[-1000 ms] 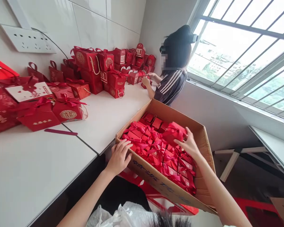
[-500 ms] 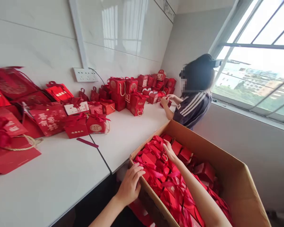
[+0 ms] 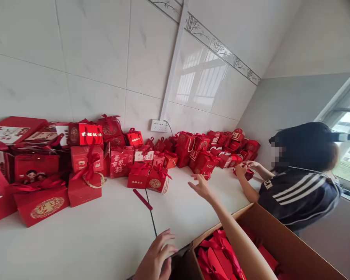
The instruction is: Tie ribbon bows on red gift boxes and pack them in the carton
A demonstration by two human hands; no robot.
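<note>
My right hand (image 3: 202,187) reaches over the white table with fingers spread and nothing in it. Just beyond its fingertips stands a red gift box with a ribbon bow (image 3: 204,162). My left hand (image 3: 157,254) hovers by the table's front edge, left of the cardboard box, its fingers apart and holding nothing. Inside the cardboard box (image 3: 280,233) lie many red gift boxes with ribbons (image 3: 218,252), partly hidden behind my right forearm. Between my hands and the wall, a pair of small red gift boxes (image 3: 148,178) sits on the table.
Red gift boxes and bags (image 3: 43,204) are piled along the tiled wall. A dark red strip (image 3: 142,199) lies near the seam of the white table (image 3: 105,237). At right a co-worker (image 3: 306,186) handles a small red box. A socket strip (image 3: 160,125) is on the wall.
My right hand has left the boxes in the carton and moved out over the table. My left hand has come off the carton's edge. The view has turned left and up.
</note>
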